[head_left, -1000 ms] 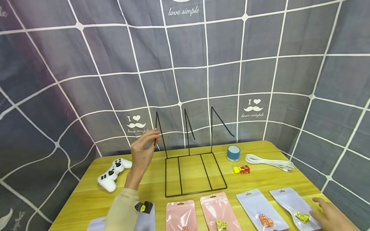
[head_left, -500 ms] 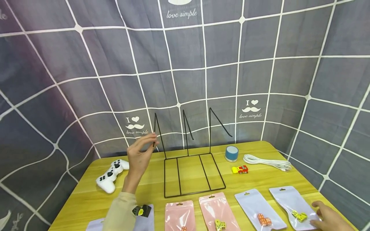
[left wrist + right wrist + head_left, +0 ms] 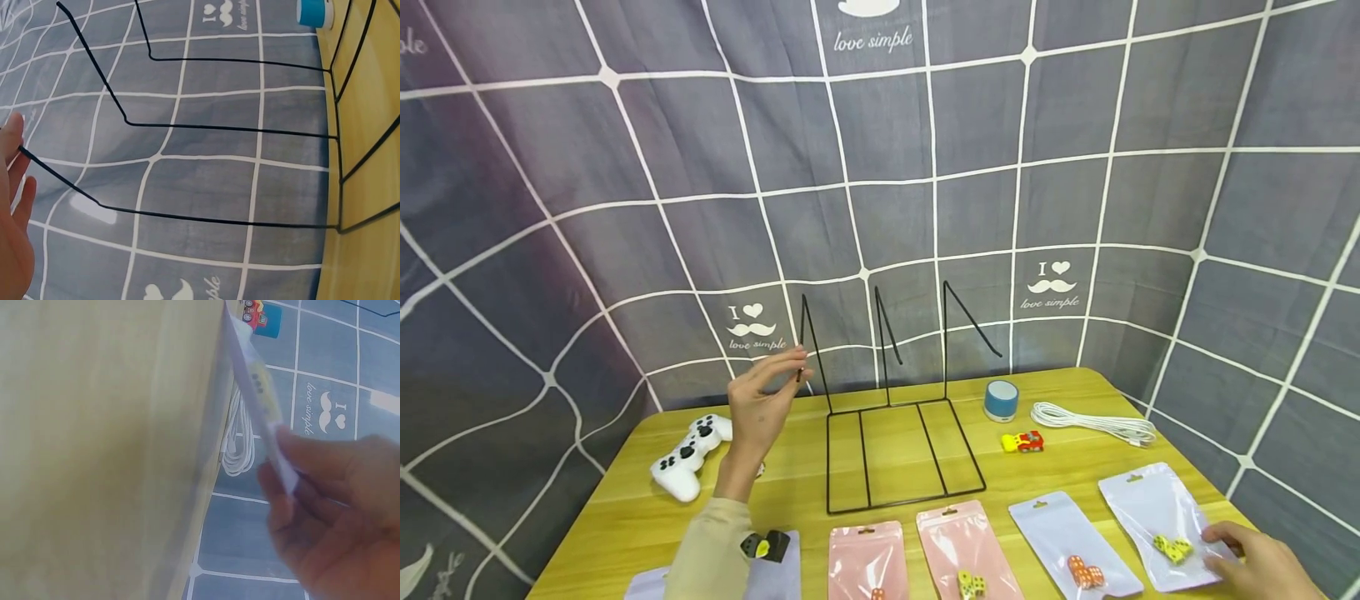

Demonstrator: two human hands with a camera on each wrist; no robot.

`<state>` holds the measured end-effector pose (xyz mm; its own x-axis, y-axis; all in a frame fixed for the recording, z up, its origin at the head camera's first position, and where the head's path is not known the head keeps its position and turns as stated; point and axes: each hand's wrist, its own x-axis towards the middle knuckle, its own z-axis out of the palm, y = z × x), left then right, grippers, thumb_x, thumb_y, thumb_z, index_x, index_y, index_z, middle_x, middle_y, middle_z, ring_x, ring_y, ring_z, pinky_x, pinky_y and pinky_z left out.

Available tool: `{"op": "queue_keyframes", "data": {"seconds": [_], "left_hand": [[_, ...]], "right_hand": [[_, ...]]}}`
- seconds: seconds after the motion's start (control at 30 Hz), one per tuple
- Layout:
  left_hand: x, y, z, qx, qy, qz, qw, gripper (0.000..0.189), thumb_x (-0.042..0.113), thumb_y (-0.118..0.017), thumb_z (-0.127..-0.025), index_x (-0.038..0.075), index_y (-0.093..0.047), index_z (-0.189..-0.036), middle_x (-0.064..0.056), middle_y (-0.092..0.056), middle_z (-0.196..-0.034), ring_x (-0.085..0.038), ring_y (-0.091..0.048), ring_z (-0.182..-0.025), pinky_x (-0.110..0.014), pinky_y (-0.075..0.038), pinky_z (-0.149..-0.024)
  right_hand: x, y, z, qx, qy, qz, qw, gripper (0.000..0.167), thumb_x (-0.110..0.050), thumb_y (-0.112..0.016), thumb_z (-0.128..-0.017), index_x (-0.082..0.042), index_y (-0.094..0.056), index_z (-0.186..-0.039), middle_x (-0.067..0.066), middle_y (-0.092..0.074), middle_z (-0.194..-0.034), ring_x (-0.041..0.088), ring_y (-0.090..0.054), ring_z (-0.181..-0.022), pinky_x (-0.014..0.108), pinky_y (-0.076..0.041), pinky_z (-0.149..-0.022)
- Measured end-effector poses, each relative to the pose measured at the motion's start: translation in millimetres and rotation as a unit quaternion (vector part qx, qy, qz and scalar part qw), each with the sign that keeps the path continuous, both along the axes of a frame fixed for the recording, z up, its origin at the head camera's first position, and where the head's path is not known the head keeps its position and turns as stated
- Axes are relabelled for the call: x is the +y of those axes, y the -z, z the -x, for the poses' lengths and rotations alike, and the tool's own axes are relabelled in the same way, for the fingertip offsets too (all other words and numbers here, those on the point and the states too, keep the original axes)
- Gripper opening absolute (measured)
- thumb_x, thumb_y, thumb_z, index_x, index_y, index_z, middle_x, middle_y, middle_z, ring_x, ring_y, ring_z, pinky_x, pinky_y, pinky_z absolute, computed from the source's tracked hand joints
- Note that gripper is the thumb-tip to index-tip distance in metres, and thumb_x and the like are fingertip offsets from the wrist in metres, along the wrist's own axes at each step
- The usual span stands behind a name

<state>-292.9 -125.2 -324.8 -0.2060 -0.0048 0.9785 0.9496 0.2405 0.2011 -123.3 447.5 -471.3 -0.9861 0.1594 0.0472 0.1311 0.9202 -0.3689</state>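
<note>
My left hand (image 3: 765,406) pinches the free end of the leftmost prong on a black wire rack (image 3: 906,500), which stands on the wooden table. In the left wrist view the prong's tip (image 3: 39,160) runs in between the fingers. At the right, my right hand (image 3: 1255,560) pinches the edge of a pale lilac zip bag (image 3: 1150,492) with yellow dice (image 3: 1172,548) inside. The right wrist view shows this bag (image 3: 249,381) edge-on, lifted off the table, with thumb and fingers on either side of its end.
Along the front lie another lilac bag (image 3: 1045,521) with orange dice and two pink bags (image 3: 868,550) (image 3: 955,533). A white game controller (image 3: 691,457) is at the left. Behind right are a blue speaker (image 3: 1002,402), a toy car (image 3: 1022,442) and a white cable (image 3: 1093,422).
My right hand has taken hold of the rightmost lilac bag's edge and raised the bag, which shifts upward in the head view. The left hand stays at the prong.
</note>
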Motion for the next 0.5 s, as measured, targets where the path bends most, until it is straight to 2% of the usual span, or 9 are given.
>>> {"op": "queue_keyframes", "data": {"seconds": [0.1, 0.2, 0.23, 0.4, 0.5], "left_hand": [[-0.8, -1.0, -0.8, 0.004, -0.005, 0.009, 0.9999, 0.029, -0.024, -0.076, -0.061, -0.007, -0.072, -0.084, -0.023, -0.068, -0.090, -0.034, -0.067, -0.087, -0.023, -0.056, -0.080], [-1.2, -0.9, -0.8, 0.011, -0.010, 0.015, 0.9998, 0.030, -0.024, -0.076, -0.060, -0.007, -0.072, -0.085, -0.024, -0.068, -0.090, -0.036, -0.067, -0.086, -0.025, -0.056, -0.081], [-2.5, 1.6, 2.2, 0.014, -0.011, 0.017, 0.9997, 0.031, -0.023, -0.076, -0.060, -0.006, -0.072, -0.085, -0.023, -0.068, -0.090, -0.035, -0.067, -0.086, -0.025, -0.055, -0.081], [-6.6, 9.6, 13.2, 0.037, -0.018, 0.016, 0.9990, 0.033, -0.022, -0.078, -0.059, -0.003, -0.073, -0.086, -0.021, -0.069, -0.089, -0.030, -0.068, -0.085, -0.024, -0.055, -0.081], [-4.8, 4.1, 7.9, 0.045, -0.013, 0.017, 0.9988, 0.032, -0.022, -0.078, -0.059, -0.004, -0.072, -0.085, -0.020, -0.069, -0.086, -0.030, -0.068, -0.084, -0.025, -0.056, -0.081]], "right_hand": [[-3.1, -2.5, -1.6, 0.069, 0.004, -0.007, 0.9976, 0.023, -0.014, -0.079, -0.074, -0.003, -0.068, -0.092, 0.010, -0.066, -0.083, 0.009, -0.055, -0.069, 0.032, -0.048, -0.058], [-6.9, -2.7, -1.7, 0.138, 0.010, -0.007, 0.9903, 0.022, -0.012, -0.080, -0.073, -0.004, -0.070, -0.090, 0.011, -0.068, -0.083, -0.004, -0.050, -0.067, 0.024, -0.045, -0.054], [-8.3, -2.9, -1.5, 0.156, 0.011, -0.007, 0.9876, 0.022, -0.012, -0.081, -0.072, -0.004, -0.070, -0.089, 0.012, -0.068, -0.083, -0.006, -0.049, -0.067, 0.022, -0.045, -0.053], [-18.9, -5.7, 0.5, 0.241, 0.015, 0.004, 0.9704, 0.023, -0.006, -0.083, -0.067, -0.003, -0.070, -0.086, 0.014, -0.068, -0.080, -0.010, -0.048, -0.065, 0.009, -0.038, -0.050], [-29.1, -11.4, 2.8, 0.270, 0.024, 0.015, 0.9624, 0.024, -0.003, -0.083, -0.066, -0.002, -0.071, -0.086, 0.016, -0.068, -0.080, -0.011, -0.048, -0.064, 0.005, -0.037, -0.049]]}}
